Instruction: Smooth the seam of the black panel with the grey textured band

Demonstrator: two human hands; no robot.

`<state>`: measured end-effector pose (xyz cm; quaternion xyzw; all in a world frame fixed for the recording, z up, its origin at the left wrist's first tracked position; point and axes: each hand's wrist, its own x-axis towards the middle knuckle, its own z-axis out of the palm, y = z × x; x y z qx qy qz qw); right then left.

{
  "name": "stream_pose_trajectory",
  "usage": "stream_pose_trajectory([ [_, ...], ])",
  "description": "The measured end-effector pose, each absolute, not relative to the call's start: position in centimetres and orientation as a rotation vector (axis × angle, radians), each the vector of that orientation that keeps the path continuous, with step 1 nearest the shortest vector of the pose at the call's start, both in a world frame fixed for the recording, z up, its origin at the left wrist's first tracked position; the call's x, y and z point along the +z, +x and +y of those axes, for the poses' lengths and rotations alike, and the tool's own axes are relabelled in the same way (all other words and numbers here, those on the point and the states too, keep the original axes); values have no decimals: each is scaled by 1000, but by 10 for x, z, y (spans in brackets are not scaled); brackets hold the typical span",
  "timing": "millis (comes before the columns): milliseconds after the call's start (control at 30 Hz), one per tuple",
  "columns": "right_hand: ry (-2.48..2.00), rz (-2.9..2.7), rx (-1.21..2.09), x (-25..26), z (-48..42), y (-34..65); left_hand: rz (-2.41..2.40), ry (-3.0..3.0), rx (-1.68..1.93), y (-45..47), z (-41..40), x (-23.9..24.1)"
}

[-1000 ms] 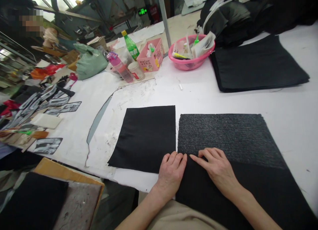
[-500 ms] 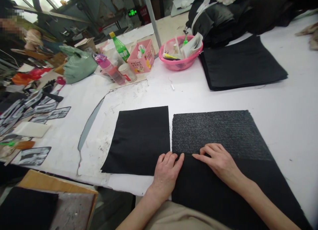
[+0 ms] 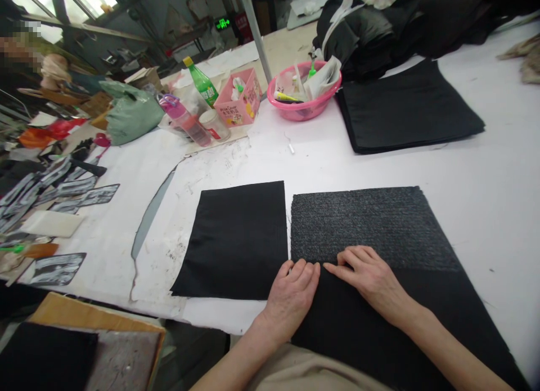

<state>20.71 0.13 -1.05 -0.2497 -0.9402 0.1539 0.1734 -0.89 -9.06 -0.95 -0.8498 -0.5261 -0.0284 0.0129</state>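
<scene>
A large piece of black fabric (image 3: 358, 318) lies in front of me, with a speckled dark grey section (image 3: 358, 222) along its far part. Where the plain black meets the speckled grey, both hands work at the edge. My left hand (image 3: 295, 290) is closed at the left end of that edge, fingertips together and pressed down on the fabric. Just to its right, my right hand (image 3: 371, 275) has its thumb stretched toward the left hand and its fingers bent over the same edge. What lies beneath the fingertips is hidden. A separate black fabric panel (image 3: 236, 239) lies flat on the left.
A stack of black fabric panels (image 3: 409, 109) lies at the back right, near a dark bundle (image 3: 367, 31). A pink basin (image 3: 304, 109), pink box (image 3: 240, 104), green bottle (image 3: 200, 81) and pink bottle (image 3: 185, 121) stand behind. Printed strips (image 3: 59, 267) lie left on the white table (image 3: 261, 160).
My left hand has shifted slightly right along the edge, and its thumb has drawn in against the fingers. The right hand has barely moved; the view has shifted slightly.
</scene>
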Motion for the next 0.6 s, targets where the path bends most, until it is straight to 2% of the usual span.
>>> stream_pose_trajectory([
  [600,-675,-2683,488,-17,11,236,-1680,-2763,-80,0,-82,-9],
])
